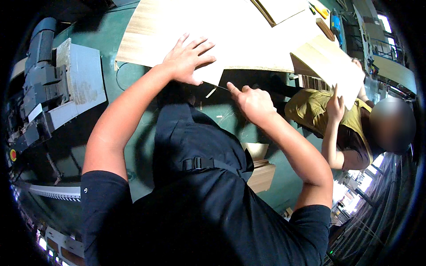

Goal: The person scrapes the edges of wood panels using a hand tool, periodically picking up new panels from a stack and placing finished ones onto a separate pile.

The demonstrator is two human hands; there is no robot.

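Observation:
A large pale wood veneer sheet [230, 31] lies across the green work table [111, 40]. My left hand [188, 60] is spread flat on the sheet's near edge, fingers apart, pressing on it. My right hand [253, 102] is closed in a fist just below that edge, gripping a thin blade-like tool [217, 85] whose tip reaches the sheet's edge near my left thumb. The tool's handle is hidden inside the fist.
A grey motor and metal housing [49, 88] stand at the left. A co-worker in a yellow vest [319, 111] at the right holds up a flat pale board [330, 66]. Stacked wood pieces [262, 173] lie lower down, small offcuts [211, 93] on the green surface.

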